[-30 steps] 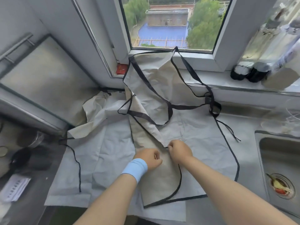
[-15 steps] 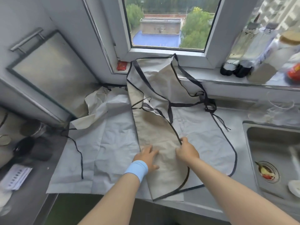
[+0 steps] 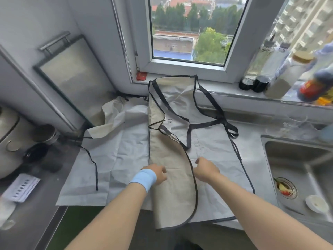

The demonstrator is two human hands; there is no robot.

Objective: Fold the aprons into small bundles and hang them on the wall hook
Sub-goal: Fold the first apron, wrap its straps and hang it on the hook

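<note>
A beige apron point(image 3: 173, 192) with black trim lies flat on the counter, its bib up on the window sill. Its left side is folded over toward the middle in a long flap, and black straps point(image 3: 201, 125) cross the upper part. A second pale apron point(image 3: 117, 156) lies spread and partly bunched under it to the left. My left hand point(image 3: 157, 175), with a blue wristband, rests on the flap with curled fingers. My right hand point(image 3: 205, 168) hovers loosely fisted just right of the flap's trimmed edge. I see nothing held in either hand. No wall hook is in view.
A steel sink point(image 3: 270, 159) with food scraps in its drain point(image 3: 285, 188) sits at the right. Bottles and jars point(image 3: 281, 80) line the window sill. A metal board point(image 3: 72, 78) leans on the left wall, above a pot point(image 3: 9, 141), dark jars point(image 3: 36, 152) and a paper point(image 3: 21, 187).
The apron's left side has gone from a loose diagonal fold to a flat straight flap. My hands were together on its edge and have moved apart; the right hand has let go of the trim.
</note>
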